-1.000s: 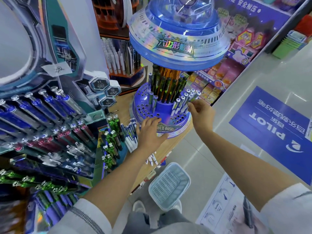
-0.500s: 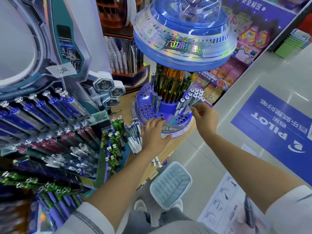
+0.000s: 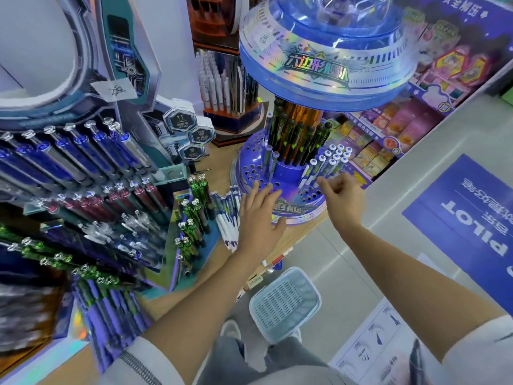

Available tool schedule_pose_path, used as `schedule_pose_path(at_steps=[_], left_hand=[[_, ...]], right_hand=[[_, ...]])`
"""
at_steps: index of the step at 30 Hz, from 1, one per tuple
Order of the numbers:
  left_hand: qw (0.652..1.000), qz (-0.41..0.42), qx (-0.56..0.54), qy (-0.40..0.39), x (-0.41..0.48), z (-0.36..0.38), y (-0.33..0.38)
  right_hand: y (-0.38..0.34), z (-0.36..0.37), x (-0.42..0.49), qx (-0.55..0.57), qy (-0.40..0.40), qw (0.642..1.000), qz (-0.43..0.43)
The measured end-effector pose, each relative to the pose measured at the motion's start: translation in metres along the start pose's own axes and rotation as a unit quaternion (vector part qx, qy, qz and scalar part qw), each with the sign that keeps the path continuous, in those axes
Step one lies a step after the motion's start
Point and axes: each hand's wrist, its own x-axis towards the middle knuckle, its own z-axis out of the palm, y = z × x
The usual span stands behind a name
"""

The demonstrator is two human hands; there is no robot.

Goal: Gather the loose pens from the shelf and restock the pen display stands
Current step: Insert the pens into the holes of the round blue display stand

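A round purple pen stand (image 3: 249,168) with many holes sits on the wooden shelf (image 3: 299,234) under a blue domed top (image 3: 327,65). Dark pens (image 3: 299,134) fill its centre and white-capped pens (image 3: 331,159) stand on its right side. My left hand (image 3: 258,215) lies flat with straight fingers on the stand's front rim. My right hand (image 3: 342,195) hovers at the stand's right edge, just below the white-capped pens, fingers loosely curled with nothing held. Loose white-and-blue pens (image 3: 229,218) lie on the shelf left of my left hand.
A tall tiered display (image 3: 83,176) of blue, red, silver and green pens fills the left. Another pen stand (image 3: 227,87) is at the back. A light blue basket (image 3: 286,304) sits on the floor below the shelf edge. A blue floor sign (image 3: 466,212) lies to the right.
My left hand has flattened, its fingers spread on the stand's rim. My right hand has drawn back slightly from the white-capped pens. The view shifted a little.
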Motion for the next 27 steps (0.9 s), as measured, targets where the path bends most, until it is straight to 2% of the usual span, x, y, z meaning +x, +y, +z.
schedule_pose_path(at_steps=[2,4,8,10,12,15,18,22,25,27], left_hand=[[0.996,0.019,-0.009,0.083,-0.015,0.004,0.006],[0.991,-0.023,-0.028,0.132,-0.029,0.01,0.01],[0.954,-0.17,-0.04,0.245,-0.059,0.014,0.007],[0.917,-0.264,-0.055,0.294,-0.073,0.014,0.004],[0.876,-0.358,-0.078,0.312,-0.084,0.013,0.003],[0.842,-0.463,-0.129,0.243,-0.085,0.008,0.006],[0.811,-0.519,-0.195,0.186,-0.072,0.001,0.009],[0.736,-0.558,-0.308,0.227,-0.053,-0.002,0.003],[0.713,-0.567,-0.343,0.228,-0.042,-0.001,-0.001],[0.716,-0.567,-0.345,0.216,-0.038,0.003,-0.009]], right_hand=[[0.001,-0.001,-0.01,0.062,-0.053,0.996,-0.046],[0.0,0.0,-0.022,0.105,-0.13,0.983,-0.076],[0.002,0.009,-0.045,0.073,-0.297,0.945,-0.113],[0.001,0.017,-0.053,0.059,-0.4,0.911,-0.08],[0.003,0.026,-0.058,0.046,-0.468,0.881,-0.043],[0.001,0.044,-0.063,0.105,-0.465,0.878,0.041],[-0.003,0.067,-0.062,0.07,-0.445,0.891,0.056],[-0.007,0.094,-0.062,0.01,-0.405,0.914,0.024],[-0.01,0.104,-0.066,-0.028,-0.388,0.921,0.005],[-0.012,0.107,-0.066,-0.041,-0.39,0.92,0.025]])
